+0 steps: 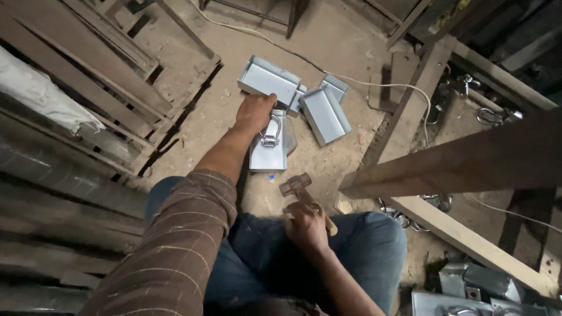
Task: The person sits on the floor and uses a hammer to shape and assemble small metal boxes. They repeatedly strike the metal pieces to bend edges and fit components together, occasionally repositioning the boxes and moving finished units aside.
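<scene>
1. Since our left hand (pixel 256 111) is stretched out ahead of the knees, the flat grey sheet-metal plate with a shiny steel handle (pixel 269 143) lies directly under and just right of it, on the dusty floor (pixel 328 41).
2. Long axis of that plate runs away from us, roughly in line with the left forearm; near end points at our lap.
3. Left hand is curled over the plate's far end, fingers wrapped down on the top of the steel handle loop; it looks like a press-down grip, not a pinch.
4. Right hand (pixel 305 225) sits close to the body over the right thigh, fist closed round the wooden shaft of a small dark-headed hammer (pixel 295 186). Hammer head is just short of the plate's near end, apart from it.
5. So left hand is on the part, right hand is the nearer one to its near edge.
6. Look of the part: thin folded sheet, pale grey-blue, matt, with a bright curved handle riveted or clipped mid-face.
7. Beyond it: two more grey folded sheet-metal boxes (pixel 269 82) (pixel 324 114), touching each other.
8. White cable (pixel 374 83) runs across the floor behind them; wooden beams (pixel 468 164) to the right.
</scene>
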